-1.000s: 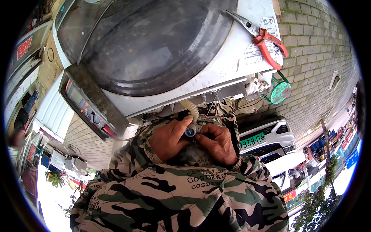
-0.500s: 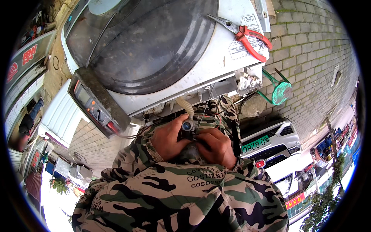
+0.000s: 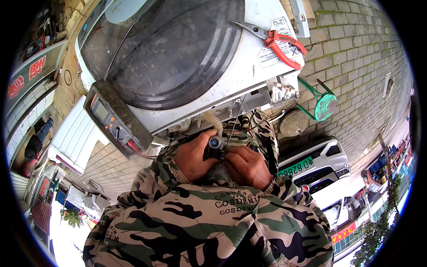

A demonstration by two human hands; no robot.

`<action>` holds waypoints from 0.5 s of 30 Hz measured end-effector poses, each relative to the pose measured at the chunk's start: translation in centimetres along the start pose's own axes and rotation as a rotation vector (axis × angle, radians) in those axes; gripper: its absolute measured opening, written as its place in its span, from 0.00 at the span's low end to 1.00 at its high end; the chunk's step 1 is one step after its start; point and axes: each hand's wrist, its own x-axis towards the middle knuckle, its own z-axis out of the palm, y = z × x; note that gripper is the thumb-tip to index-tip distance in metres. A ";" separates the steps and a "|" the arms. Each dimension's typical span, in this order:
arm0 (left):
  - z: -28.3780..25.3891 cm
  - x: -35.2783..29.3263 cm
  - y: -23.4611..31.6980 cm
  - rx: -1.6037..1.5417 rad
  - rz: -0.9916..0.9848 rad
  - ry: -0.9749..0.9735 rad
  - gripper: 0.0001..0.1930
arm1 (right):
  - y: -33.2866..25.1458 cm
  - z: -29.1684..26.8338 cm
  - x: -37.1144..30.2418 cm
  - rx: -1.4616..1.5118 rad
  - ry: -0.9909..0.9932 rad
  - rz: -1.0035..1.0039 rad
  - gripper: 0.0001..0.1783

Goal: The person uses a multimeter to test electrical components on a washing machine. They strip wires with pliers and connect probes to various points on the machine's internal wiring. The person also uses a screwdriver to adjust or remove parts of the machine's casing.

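The two hands meet near the centre of the frame, close together around a small grey fitting (image 3: 215,142) with a round, bluish opening turned upward. The left hand (image 3: 192,156) is clamped on the fitting from the left, forefinger and thumb curled about it; the right hand (image 3: 250,165) has its fingers bunched at the lower right side of the fitting, and whether they grip it or only touch it cannot be told. A cream ribbed hose (image 3: 213,120) runs up from just above the fitting toward the edge of a white machine (image 3: 240,80), whose dark round lid (image 3: 173,58) fills the upper middle. Red-handled pliers (image 3: 283,44) lie spread on the machine's white top at upper right. At centre left a multimeter (image 3: 105,116) sits tilted in a dark case, with a red lead below its dial. A green stool (image 3: 326,107) stands on the brick paving (image 3: 356,58) at right, and a white vehicle (image 3: 331,162) shows at lower right. The wearer's camouflage jacket (image 3: 191,218) spreads across the lower middle.
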 end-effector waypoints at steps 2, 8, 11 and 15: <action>-0.1 0.1 0.1 -0.001 -0.006 -0.004 0.36 | -0.1 0.0 0.1 -0.002 0.004 -0.007 0.14; -0.3 0.2 -0.1 0.026 -0.003 -0.027 0.37 | -0.1 0.2 0.3 -0.006 0.004 -0.028 0.14; -0.1 0.2 -0.7 0.066 0.043 0.045 0.40 | -0.1 0.3 0.2 -0.044 0.004 -0.050 0.15; -0.3 0.5 -0.6 0.101 0.086 0.052 0.41 | 0.0 0.6 0.0 -0.086 0.004 -0.072 0.18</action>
